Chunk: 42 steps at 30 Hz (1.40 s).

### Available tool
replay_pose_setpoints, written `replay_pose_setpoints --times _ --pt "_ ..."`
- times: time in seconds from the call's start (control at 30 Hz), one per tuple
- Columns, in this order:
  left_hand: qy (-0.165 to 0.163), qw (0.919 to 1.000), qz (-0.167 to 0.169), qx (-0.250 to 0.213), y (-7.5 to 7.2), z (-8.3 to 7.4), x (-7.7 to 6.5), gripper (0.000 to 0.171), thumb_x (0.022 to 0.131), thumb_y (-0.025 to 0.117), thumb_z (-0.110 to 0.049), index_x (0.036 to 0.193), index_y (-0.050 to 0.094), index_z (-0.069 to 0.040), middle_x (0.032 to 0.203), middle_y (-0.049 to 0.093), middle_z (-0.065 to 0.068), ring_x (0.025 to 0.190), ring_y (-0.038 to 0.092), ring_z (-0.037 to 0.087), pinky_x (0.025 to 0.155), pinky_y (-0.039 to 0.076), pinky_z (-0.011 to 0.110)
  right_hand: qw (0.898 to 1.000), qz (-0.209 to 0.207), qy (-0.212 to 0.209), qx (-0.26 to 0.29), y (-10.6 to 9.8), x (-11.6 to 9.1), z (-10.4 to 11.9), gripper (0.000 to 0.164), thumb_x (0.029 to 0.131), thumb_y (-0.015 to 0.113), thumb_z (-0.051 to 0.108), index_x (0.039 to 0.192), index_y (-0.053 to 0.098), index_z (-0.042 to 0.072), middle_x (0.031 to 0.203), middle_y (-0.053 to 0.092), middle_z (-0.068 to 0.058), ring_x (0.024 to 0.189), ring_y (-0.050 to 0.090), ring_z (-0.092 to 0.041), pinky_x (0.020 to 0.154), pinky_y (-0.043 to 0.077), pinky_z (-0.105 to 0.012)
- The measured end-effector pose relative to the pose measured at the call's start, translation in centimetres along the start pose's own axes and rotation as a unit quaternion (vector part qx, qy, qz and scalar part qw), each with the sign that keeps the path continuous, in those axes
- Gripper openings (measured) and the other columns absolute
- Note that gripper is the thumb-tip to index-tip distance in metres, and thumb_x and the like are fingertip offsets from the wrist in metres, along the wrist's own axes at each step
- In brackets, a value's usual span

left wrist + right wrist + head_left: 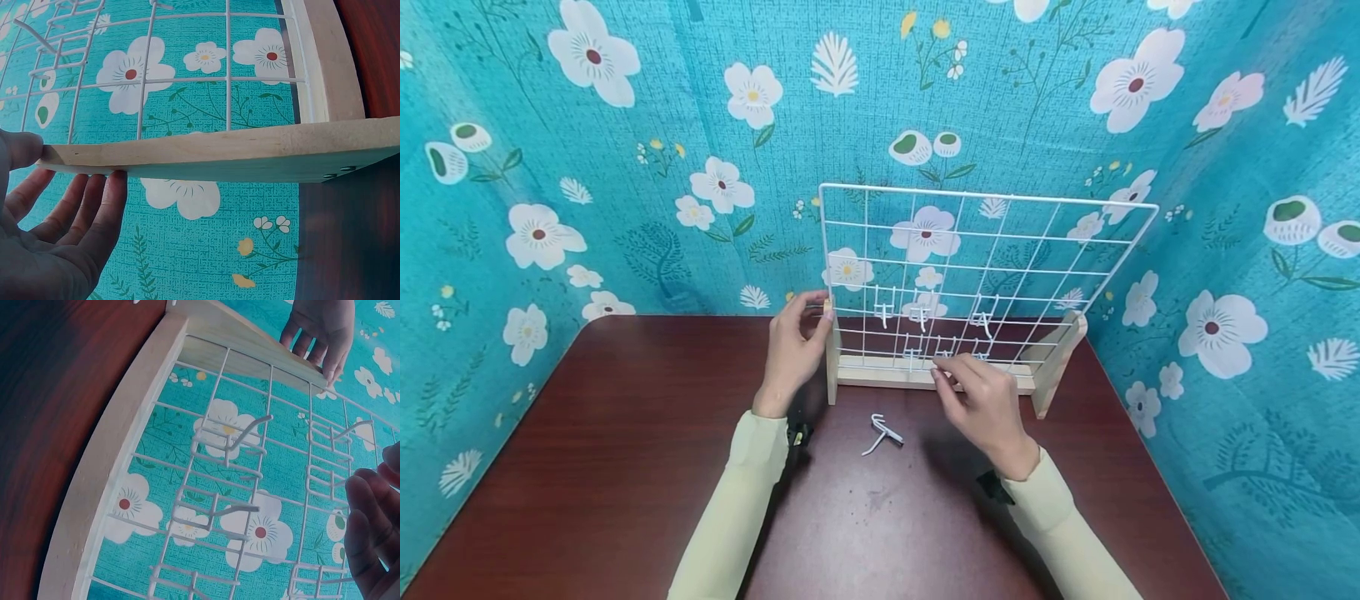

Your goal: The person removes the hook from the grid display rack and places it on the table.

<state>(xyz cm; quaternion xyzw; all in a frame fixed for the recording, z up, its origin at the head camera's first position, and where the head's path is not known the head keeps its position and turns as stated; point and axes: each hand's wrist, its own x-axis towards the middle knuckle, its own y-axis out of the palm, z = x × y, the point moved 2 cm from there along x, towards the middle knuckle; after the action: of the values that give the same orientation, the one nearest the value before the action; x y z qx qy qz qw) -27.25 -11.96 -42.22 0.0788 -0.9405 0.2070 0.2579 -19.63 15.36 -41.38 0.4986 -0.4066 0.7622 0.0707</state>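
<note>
A white wire grid (988, 196) stands in a pale wooden frame. My left hand (793, 342) grips the upper end of its left side panel (206, 150), thumb on one side and fingers on the other. Several white metal hooks (981, 320) hang on the grid in two rows. Over the lower row, my right hand (985, 404) hovers with bent fingers and a gap between thumb and index finger. In the right wrist view, its fingertips are close to an upper-row hook (328, 481). A loose white hook (891, 434) lies on the table in front of the frame.
The frame's wooden base bar (880, 377) and right side panel (1060, 367) rest on the dark reddish-brown table (647, 433). Teal floral cloth (662, 108) hangs behind the table and along both sides.
</note>
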Motion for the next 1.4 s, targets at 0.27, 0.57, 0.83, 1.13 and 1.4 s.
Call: replay_pose_setpoints --times 0.27,0.57,0.83,1.13,1.4 --pt "0.002 1.0000 -0.001 -0.001 0.1 0.1 0.1 0.030 0.096 0.060 -0.024 0.123 0.062 -0.013 0.118 0.066 0.005 0.103 0.069 0.017 0.072 0.060 0.025 1.000 -0.001 0.010 0.000 -0.4 0.0 -0.4 0.015 0.086 0.068 0.014 0.097 0.075 0.006 0.077 0.072 -0.003 0.060 0.064 -0.009 0.049 0.051 -0.025" --pt "0.003 1.0000 -0.004 0.005 0.0 0.1 0.0 0.029 0.095 0.061 -0.024 0.123 0.063 -0.016 0.119 0.066 0.005 0.103 0.069 0.016 0.071 0.061 0.027 0.999 0.004 0.031 -0.015 -0.9 0.3 -0.9 0.016 0.086 0.070 0.017 0.098 0.075 0.008 0.080 0.073 -0.005 0.063 0.066 -0.011 0.053 0.055 -0.027" --pt "0.000 1.0000 -0.003 0.002 0.0 0.0 0.1 0.029 0.095 0.061 -0.023 0.123 0.062 -0.015 0.119 0.066 0.004 0.104 0.069 0.016 0.072 0.061 0.026 0.999 -0.008 0.034 -0.015 -1.2 0.3 -1.2 0.015 0.086 0.069 0.016 0.097 0.075 0.006 0.079 0.073 -0.005 0.062 0.064 -0.011 0.053 0.053 -0.028" --pt "0.001 1.0000 -0.003 0.006 0.0 -0.1 0.1 0.029 0.095 0.061 -0.024 0.124 0.062 -0.017 0.119 0.066 0.004 0.103 0.069 0.016 0.071 0.061 0.028 0.999 -0.021 0.038 -0.001 -1.5 0.4 -1.8 0.015 0.086 0.069 0.013 0.097 0.075 0.006 0.081 0.073 -0.006 0.061 0.064 -0.014 0.053 0.051 -0.027" --pt "-0.003 1.0000 -0.004 0.006 0.1 -0.1 0.1 0.028 0.095 0.061 -0.024 0.123 0.063 -0.018 0.118 0.066 0.003 0.103 0.068 0.013 0.070 0.060 0.025 0.999 -0.038 0.034 0.007 -2.0 0.6 -2.2 0.014 0.084 0.070 0.009 0.096 0.074 0.003 0.083 0.074 -0.007 0.065 0.065 -0.015 0.057 0.053 -0.030"
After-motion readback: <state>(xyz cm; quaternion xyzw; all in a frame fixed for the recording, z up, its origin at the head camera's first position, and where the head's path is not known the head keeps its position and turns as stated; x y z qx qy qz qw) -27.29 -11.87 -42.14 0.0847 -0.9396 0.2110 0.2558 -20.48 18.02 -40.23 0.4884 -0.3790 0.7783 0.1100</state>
